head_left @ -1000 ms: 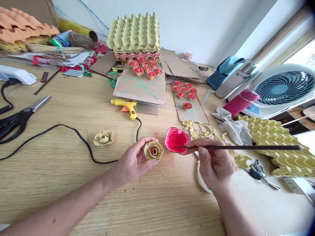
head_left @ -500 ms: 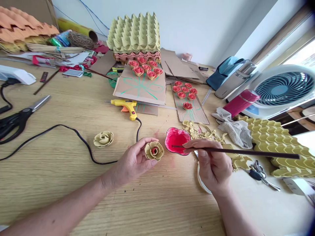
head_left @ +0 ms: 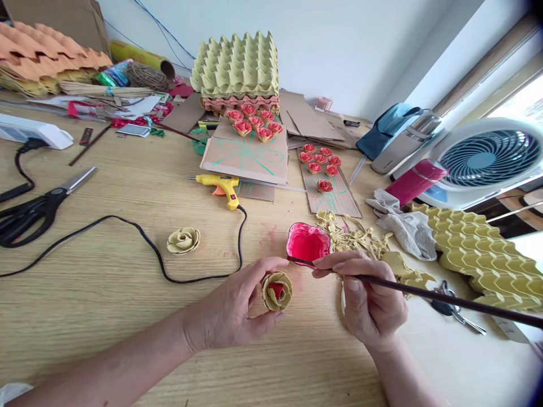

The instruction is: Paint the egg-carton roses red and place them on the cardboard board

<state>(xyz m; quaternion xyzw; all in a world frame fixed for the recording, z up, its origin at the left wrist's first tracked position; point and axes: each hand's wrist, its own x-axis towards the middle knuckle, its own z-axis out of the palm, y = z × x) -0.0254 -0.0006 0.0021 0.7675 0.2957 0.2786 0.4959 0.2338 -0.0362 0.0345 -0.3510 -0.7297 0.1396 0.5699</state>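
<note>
Wooden table [head_left: 106,294]; left grip [head_left: 229,308] holding red-centred flower [head_left: 277,291], right grip [head_left: 375,299] pinching dark brush [head_left: 424,293]

Brush handle [head_left: 424,293] partly off-frame right

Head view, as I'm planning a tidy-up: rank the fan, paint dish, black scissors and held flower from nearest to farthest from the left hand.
1. Held flower: in the left hand.
2. Paint dish: just right of the flower.
3. Black scissors: far left.
4. Fan: far right, farther back.
</note>
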